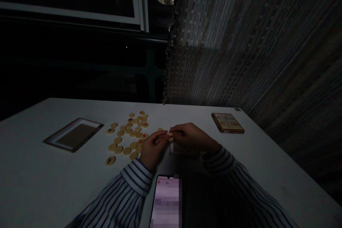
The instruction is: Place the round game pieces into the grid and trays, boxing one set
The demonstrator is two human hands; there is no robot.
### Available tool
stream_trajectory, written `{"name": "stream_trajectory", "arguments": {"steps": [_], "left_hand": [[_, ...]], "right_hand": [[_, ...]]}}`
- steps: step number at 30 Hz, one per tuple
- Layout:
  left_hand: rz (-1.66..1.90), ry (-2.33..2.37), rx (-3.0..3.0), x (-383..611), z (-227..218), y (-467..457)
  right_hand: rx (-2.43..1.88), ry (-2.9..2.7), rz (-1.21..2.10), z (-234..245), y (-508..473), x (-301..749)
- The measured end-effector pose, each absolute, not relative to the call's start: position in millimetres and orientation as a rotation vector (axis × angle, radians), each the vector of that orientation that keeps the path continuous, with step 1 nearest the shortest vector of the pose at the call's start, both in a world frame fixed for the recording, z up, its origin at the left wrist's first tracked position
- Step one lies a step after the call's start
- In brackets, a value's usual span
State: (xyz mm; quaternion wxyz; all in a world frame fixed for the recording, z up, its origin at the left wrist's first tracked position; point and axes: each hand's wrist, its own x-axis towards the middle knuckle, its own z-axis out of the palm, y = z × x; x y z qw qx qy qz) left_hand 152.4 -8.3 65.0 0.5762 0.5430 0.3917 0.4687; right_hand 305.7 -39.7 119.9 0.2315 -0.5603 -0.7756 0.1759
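My left hand (153,149) and my right hand (188,136) meet near the middle of the white table. Between their fingertips is a round, pale wooden Chinese chess piece (171,137) with a dark character on it. The fingers of both hands are closed around its edges. Below my right hand lies a shallow framed tray (176,151), partly covered by the hand and in shadow. To the left of my left hand, several loose Chinese chess pieces (128,130) are spread out, some with red or dark characters, others plain side up. One piece (160,129) lies just behind my left fingers.
A lit phone (165,199) lies at the near edge, between my forearms. An open box part with a rim (76,119) is at the left, and a flat patterned box (228,123) at the right. A bead curtain (213,60) hangs behind the white table (267,171).
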Motion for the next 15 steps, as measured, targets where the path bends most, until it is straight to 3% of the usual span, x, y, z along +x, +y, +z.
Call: {"name": "stream_trajectory", "arguments": {"steps": [15], "left_hand": [[1.105, 0.910, 1.182, 152.8, 71.5, -11.5]], "right_hand": [[-1.563, -2.093, 0.486, 122.0, -39.4, 303.1]]}}
